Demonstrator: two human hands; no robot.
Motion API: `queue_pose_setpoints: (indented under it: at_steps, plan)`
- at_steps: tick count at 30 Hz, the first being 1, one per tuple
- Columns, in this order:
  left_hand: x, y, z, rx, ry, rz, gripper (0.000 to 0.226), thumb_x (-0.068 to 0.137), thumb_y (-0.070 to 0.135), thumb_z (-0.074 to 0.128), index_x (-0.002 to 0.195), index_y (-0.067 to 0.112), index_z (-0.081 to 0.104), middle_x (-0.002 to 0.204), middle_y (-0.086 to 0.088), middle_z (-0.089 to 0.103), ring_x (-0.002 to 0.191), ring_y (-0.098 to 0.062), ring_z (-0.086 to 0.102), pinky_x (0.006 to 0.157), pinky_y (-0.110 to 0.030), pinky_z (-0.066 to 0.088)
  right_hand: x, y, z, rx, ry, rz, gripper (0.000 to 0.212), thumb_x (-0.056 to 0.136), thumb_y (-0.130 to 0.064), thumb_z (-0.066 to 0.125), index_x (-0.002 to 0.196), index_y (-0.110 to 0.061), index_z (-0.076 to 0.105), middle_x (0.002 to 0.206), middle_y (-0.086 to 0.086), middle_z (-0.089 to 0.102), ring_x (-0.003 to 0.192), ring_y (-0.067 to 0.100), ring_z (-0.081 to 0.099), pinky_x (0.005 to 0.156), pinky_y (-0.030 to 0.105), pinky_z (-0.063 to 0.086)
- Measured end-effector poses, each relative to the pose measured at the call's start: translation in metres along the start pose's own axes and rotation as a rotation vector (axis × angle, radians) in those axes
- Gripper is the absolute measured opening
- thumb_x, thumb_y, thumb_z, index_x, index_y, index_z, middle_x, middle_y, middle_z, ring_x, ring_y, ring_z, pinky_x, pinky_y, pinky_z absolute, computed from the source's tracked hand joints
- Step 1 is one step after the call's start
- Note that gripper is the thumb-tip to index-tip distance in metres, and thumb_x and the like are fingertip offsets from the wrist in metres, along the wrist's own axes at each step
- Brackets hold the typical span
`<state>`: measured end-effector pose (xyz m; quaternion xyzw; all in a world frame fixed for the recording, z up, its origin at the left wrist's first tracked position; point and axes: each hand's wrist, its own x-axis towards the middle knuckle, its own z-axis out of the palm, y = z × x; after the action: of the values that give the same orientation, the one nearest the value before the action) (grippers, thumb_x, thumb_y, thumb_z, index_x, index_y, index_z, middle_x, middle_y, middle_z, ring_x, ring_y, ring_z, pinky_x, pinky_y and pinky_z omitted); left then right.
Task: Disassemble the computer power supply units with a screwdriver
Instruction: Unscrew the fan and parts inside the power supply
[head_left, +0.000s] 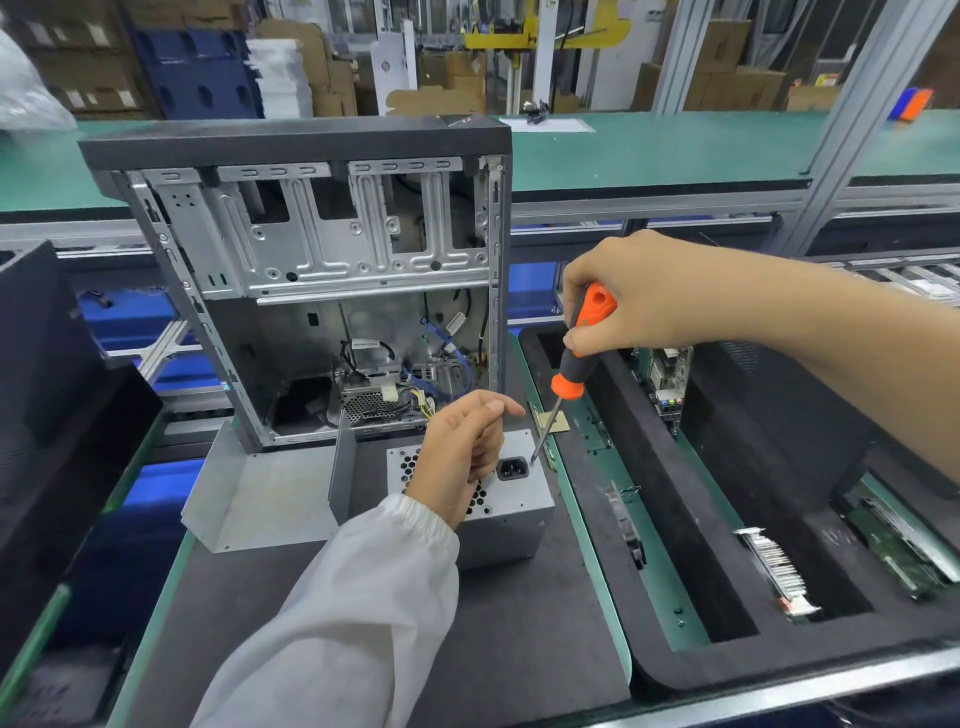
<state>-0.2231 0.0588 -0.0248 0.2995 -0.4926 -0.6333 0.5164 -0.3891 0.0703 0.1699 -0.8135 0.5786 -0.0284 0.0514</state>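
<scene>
So the left arm's in a loose white sleeve (363, 597), thin smock-type fabric with soft wrinkles, and the cuff is gathered with elastic right at the wrist. The left hand (462, 457) is bare, no glove. The right hand (639, 291) is bare too, and that forearm has no sleeve showing at all.

Open dark desk (322, 613) toward the near edge, in front of the power supply (511, 512). Blocked at the far edge by the upright computer case (311, 270). Hemmed at left by the loose metal cover (260, 499). Walled off along the right edge by the foam tray (675, 519).
</scene>
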Motion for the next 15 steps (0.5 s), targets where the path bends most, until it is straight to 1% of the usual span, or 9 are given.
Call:
queue_pose_setpoints:
  at_steps: [8, 15]
  plan:
    - [0.0, -0.0014, -0.0014, 0.016, -0.008, 0.006, 0.024, 0.092, 0.019, 0.05, 0.081, 0.018, 0.071, 0.05, 0.01, 0.028, 0.041, -0.006, 0.019, 0.037, -0.014, 0.021, -0.0004, -0.0027, -0.0006, -0.033, -0.017, 0.007, 0.017, 0.08, -0.035, 0.066, 0.091, -0.022, 0.065, 0.067, -0.007, 0.055, 0.057, 0.008, 0.047, 0.051, 0.027, 0.034]
    - [-0.0006, -0.0003, -0.0008, 0.029, -0.002, -0.007, 0.023, 0.092, 0.019, 0.051, 0.081, 0.019, 0.072, 0.05, 0.01, 0.029, 0.041, -0.007, 0.02, 0.037, -0.013, 0.021, -0.001, -0.0037, -0.0008, -0.033, -0.017, 0.001, 0.017, 0.081, -0.034, 0.066, 0.09, -0.02, 0.065, 0.059, -0.008, 0.051, 0.052, 0.009, 0.044, 0.049, 0.024, 0.031]
